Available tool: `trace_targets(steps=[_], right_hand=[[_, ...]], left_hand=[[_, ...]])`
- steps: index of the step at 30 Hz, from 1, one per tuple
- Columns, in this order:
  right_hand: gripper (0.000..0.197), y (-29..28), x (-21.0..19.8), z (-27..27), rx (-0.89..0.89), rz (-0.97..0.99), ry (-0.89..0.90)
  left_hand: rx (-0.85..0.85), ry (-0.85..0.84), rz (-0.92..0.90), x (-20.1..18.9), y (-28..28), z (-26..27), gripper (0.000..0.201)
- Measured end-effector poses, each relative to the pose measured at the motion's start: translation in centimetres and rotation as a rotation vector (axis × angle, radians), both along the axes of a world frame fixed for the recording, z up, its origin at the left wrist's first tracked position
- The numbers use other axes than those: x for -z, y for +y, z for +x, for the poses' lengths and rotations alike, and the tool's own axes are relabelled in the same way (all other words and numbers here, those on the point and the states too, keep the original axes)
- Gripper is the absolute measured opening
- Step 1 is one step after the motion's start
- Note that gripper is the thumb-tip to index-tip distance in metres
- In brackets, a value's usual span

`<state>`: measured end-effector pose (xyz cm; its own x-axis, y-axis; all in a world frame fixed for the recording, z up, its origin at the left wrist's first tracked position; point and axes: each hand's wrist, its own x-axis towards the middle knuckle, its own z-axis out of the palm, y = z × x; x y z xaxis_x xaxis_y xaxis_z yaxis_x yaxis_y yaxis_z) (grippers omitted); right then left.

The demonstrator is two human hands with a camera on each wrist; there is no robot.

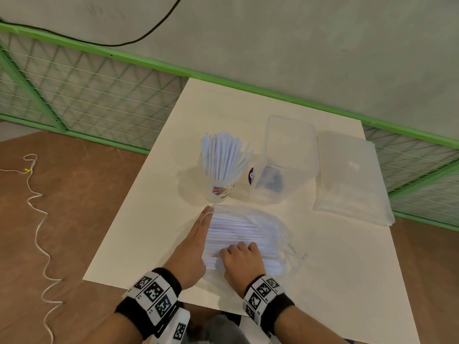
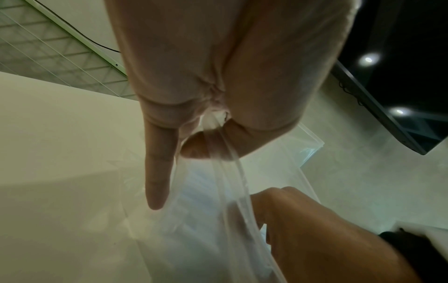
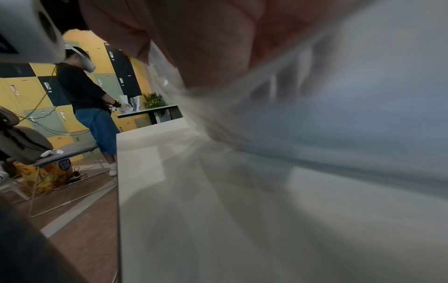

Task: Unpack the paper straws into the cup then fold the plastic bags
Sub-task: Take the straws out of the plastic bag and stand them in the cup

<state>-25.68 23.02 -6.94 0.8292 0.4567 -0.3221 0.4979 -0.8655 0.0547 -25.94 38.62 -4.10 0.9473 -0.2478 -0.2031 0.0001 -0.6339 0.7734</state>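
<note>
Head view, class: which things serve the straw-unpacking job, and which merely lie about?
Job: bag of straws, cup of straws, left hand, right hand, flat plastic bags.
Lying about: clear container, black cable, white cord.

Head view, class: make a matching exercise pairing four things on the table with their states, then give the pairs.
Things:
1. cup
2. clear container
3. folded plastic bags
4. bag of straws

States:
A. stacked flat at the table's right edge
B. lying flat under both hands
C. standing, full of straws
D. standing, no straws in it

Pairs: 1-C, 2-D, 3-A, 4-B
</note>
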Motion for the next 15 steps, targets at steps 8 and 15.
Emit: trace_targets(steps=[8, 15], right_hand=[[0.020, -0.21, -0.03, 0.75, 0.003, -0.031, 0.055], [0.019, 0.07, -0.31, 0.29, -0.021, -0.100, 0.107]], left_hand=[[0.006, 0.003, -0.002, 0.12, 0.10, -0.04, 0.108], [0.007, 0.015, -0.017, 0.16, 0.15, 0.00, 0.111]])
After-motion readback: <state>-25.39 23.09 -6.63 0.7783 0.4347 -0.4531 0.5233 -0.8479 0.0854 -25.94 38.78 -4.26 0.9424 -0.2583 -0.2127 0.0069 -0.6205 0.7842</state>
